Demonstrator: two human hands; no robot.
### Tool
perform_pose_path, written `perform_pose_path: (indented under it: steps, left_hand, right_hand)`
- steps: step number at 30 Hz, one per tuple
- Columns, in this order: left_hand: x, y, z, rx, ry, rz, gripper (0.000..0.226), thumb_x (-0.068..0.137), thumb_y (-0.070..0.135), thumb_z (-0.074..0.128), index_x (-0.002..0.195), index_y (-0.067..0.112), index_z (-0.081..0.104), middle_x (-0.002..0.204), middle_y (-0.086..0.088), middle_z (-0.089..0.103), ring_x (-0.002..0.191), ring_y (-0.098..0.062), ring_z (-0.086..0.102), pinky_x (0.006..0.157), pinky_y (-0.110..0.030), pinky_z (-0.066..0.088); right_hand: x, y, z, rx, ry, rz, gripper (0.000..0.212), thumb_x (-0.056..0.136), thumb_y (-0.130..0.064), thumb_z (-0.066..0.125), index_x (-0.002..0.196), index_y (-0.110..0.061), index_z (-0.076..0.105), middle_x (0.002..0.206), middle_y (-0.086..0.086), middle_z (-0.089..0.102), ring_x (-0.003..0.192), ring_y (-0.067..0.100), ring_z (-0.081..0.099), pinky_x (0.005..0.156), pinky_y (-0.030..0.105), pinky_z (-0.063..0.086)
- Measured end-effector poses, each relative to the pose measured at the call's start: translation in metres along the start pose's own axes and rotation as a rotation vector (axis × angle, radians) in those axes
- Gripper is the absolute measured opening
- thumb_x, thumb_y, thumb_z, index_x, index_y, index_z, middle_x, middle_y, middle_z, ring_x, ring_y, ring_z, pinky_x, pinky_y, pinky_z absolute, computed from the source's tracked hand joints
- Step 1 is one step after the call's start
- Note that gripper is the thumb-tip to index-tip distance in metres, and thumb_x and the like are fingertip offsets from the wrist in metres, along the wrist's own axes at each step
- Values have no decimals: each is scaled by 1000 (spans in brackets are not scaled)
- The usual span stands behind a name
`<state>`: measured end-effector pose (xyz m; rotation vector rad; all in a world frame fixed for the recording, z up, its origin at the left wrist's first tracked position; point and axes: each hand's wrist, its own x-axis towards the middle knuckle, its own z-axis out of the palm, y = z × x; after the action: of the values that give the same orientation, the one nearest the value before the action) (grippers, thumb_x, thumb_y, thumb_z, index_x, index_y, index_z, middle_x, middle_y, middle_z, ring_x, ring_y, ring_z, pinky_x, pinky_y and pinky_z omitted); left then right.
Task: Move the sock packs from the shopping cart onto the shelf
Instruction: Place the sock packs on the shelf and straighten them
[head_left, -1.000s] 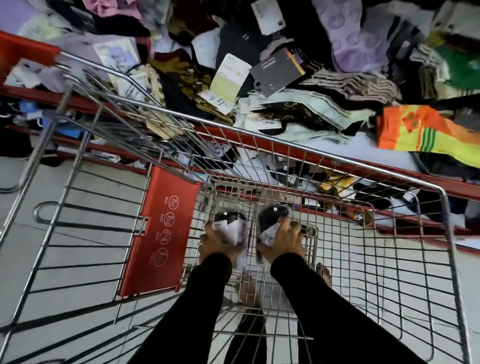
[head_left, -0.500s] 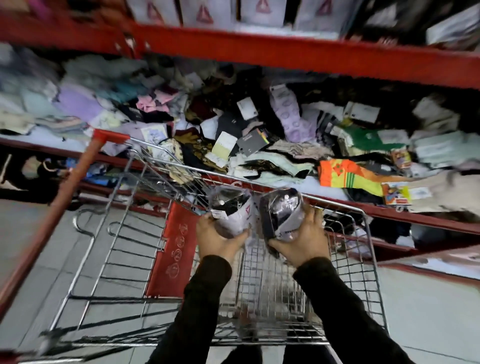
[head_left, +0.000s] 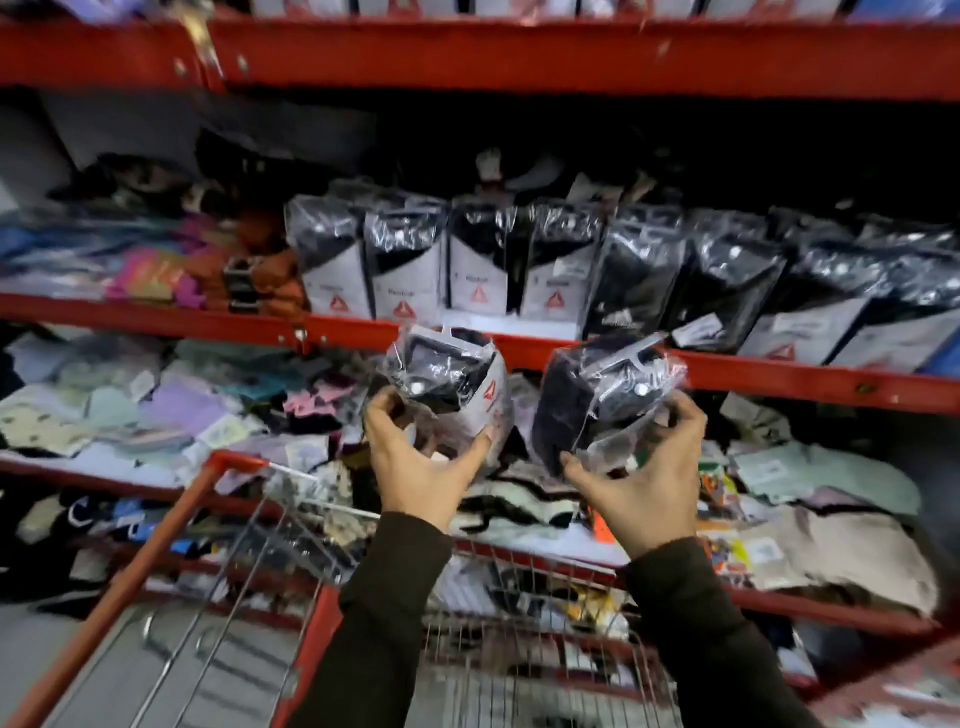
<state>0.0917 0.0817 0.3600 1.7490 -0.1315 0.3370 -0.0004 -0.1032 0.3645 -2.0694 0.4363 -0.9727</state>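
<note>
Two clear-plastic packs of black socks are held up, one per hand: the left hand (head_left: 415, 467) grips the left pack (head_left: 447, 384) from below, the right hand (head_left: 641, 475) grips the right pack (head_left: 597, 400). Both hang just before the red metal shelf (head_left: 353, 328), above the wire shopping cart (head_left: 291, 525); upright packs (head_left: 519, 260) line that shelf, too blurred to count.

cart (head_left: 291, 597) blurred, cut off at the bottom edge — pack labels (head_left: 400, 304) too smeared to read; top shelf (head_left: 519, 52) cropped.
</note>
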Motion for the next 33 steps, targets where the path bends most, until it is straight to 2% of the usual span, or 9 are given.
perform_pose_path:
  steps: [1,3,6,11,14,18,22,29,33]
  left_hand:
    - [10,11,8,-13,10,32,95,67,10,93,141,6,34,141,-5,39,120,-10,43,101,-10,45]
    - [26,30,21,-39,9,45,103,69,14,92,148,3,26,149,-3,33,130,-13,40,108,-17,40]
    - [58,52,36,-13,46,102,106,67,24,94,147,1,28,150,-14,37,141,-24,36,118,-30,31]
    - [103,63,60,35,59,125,101,62,23,97,138,-2,35,141,-18,45,134,-28,45,98,-6,25]
    - [121,58,72,53,72,121,97,62,22,96,136,4,36,139,-15,46,132,-28,48,95,-11,29]
    - [133,50,80,101,97,89,97,62,22,95,136,3,36,139,-16,45,132,-29,47,101,-18,33]
    - [133,44,86,229,59,86,97,61,29,95,132,0,37,137,-18,44,131,-34,46,113,-41,42]
    - [129,52,81,576,5,125,99,75,62,76,144,6,35,142,-13,47,120,-30,61,95,-42,54]
    - [127,50,73,643,-85,156,85,89,56,64,151,8,30,152,-12,43,121,-29,63,95,-42,55]
  right_hand:
    - [13,-5,1,27,41,-11,104,58,-30,94,136,-12,28,130,-4,34,122,12,42,105,16,36]
    - [38,-14,6,75,104,-33,109,55,-27,96,135,-3,26,130,-2,34,121,6,40,106,3,28]
    - [75,-27,17,156,149,-64,110,53,-24,97,134,0,26,132,8,43,125,11,46,112,12,33]
    - [118,-39,42,184,184,-85,99,55,-17,95,128,2,30,118,-1,42,109,0,45,98,0,32]
    - [129,-40,57,182,153,-71,99,56,-21,96,128,-4,31,120,-2,45,105,-3,47,89,-6,32]
    - [135,-34,76,107,165,-9,105,54,-32,97,130,-9,28,129,10,50,113,15,55,93,11,38]
    - [136,-25,90,-37,177,36,111,52,-44,95,132,-9,26,132,13,47,125,28,56,99,33,52]
    - [134,-28,101,-180,166,-21,98,66,-40,89,137,-4,32,133,12,43,125,25,50,98,30,49]
    - [132,-26,97,-168,123,-28,85,77,-31,83,141,-7,32,135,13,41,125,26,51,99,29,48]
